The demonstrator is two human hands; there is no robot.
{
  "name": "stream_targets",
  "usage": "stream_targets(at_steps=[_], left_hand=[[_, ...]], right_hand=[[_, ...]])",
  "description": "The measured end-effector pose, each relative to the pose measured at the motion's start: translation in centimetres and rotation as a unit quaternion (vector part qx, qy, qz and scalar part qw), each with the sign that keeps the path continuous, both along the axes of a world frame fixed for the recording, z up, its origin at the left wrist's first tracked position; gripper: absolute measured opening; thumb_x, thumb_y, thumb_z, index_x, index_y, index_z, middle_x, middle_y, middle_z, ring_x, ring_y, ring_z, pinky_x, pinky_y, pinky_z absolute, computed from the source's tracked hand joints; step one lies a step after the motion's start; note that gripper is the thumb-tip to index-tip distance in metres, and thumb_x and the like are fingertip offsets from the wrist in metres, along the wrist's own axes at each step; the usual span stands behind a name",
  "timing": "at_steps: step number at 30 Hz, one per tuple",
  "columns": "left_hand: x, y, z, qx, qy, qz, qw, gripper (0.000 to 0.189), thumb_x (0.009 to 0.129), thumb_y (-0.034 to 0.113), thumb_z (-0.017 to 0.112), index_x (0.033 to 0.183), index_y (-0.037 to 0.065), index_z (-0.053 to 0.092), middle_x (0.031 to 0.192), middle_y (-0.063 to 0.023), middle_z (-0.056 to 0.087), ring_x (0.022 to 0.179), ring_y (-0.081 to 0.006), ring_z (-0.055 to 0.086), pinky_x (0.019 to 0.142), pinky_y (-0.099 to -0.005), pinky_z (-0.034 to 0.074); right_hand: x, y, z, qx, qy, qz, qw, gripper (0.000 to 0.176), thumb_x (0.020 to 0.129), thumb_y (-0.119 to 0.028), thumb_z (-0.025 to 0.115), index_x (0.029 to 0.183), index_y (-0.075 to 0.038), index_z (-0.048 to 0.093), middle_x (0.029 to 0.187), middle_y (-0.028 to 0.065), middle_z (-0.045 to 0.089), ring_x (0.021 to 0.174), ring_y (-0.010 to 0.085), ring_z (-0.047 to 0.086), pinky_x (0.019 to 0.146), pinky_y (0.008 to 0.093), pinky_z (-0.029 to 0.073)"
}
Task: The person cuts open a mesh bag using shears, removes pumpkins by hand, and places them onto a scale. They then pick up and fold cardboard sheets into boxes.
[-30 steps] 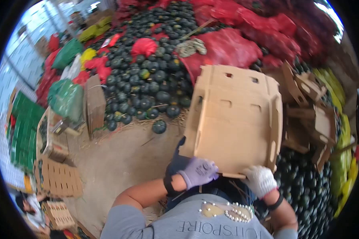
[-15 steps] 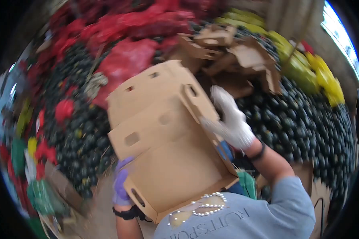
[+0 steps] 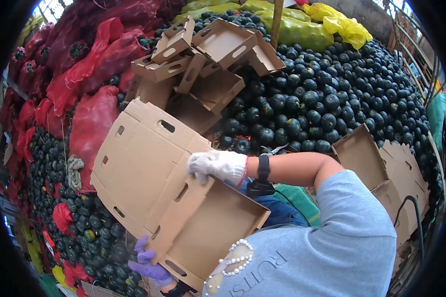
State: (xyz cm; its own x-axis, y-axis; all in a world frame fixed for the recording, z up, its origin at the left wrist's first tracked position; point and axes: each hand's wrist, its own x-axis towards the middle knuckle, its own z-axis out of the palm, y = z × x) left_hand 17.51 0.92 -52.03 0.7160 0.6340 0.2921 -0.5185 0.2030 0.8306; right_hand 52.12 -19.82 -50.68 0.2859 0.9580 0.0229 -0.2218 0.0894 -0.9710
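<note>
A partly folded cardboard box [image 3: 223, 222] lies tilted in front of my body, its tray part nearest me and a flat flap with cut-out slots [image 3: 139, 153] stretching away to the upper left. My right hand [image 3: 215, 166], in a white knit glove, has its fingers curled over the box's upper edge, by the fold between tray and flap. At the lower left edge of the tray is my left hand [image 3: 148, 265] in a purple glove. Its fingers are spread and lie against the box's side, near an oval handle slot.
Folded cardboard trays [image 3: 203, 59] are heaped ahead, beside a large pile of dark green squashes [image 3: 327, 99]. Red mesh sacks [image 3: 91, 123] stand at left, yellow-green sacks [image 3: 297, 29] at the back. More cardboard [image 3: 401, 183] lies to my right.
The view has swung to the right. My right hand has gone from spread beside the box to curled over its edge. The flap now lies flatter, and my left hand's fingers show spread.
</note>
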Motion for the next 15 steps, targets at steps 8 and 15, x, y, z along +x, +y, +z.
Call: stream_targets(at_steps=[8, 15], left_hand=[[4.9, 0.5, 4.8, 0.697, 0.492, 0.022, 0.521, 0.07, 0.069, 0.047, 0.08, 0.129, 0.016, 0.06, 0.11, -0.0089, 0.062, 0.102, -0.0319, 0.057, 0.089, -0.045, 0.047], [6.3, 1.1, 4.8, 0.7, 0.533, -0.002, 0.475, 0.044, 0.073, 0.036, 0.078, 0.112, 0.017, 0.068, 0.097, -0.0062, 0.068, 0.093, -0.0302, 0.062, 0.082, -0.0431, 0.051]], right_hand=[[-2.8, 5.6, 5.9, -0.09, -0.709, 0.14, 0.685, 0.029, 0.073, -0.02, 0.078, 0.1, -0.013, 0.072, 0.083, 0.0106, 0.071, 0.084, 0.0343, 0.071, 0.07, 0.0443, 0.057], [-1.6, 4.9, 4.7, -0.043, -0.698, 0.111, 0.706, 0.017, 0.082, -0.026, 0.07, 0.093, -0.013, 0.075, 0.091, 0.0113, 0.073, 0.088, 0.0336, 0.07, 0.076, 0.0428, 0.057]])
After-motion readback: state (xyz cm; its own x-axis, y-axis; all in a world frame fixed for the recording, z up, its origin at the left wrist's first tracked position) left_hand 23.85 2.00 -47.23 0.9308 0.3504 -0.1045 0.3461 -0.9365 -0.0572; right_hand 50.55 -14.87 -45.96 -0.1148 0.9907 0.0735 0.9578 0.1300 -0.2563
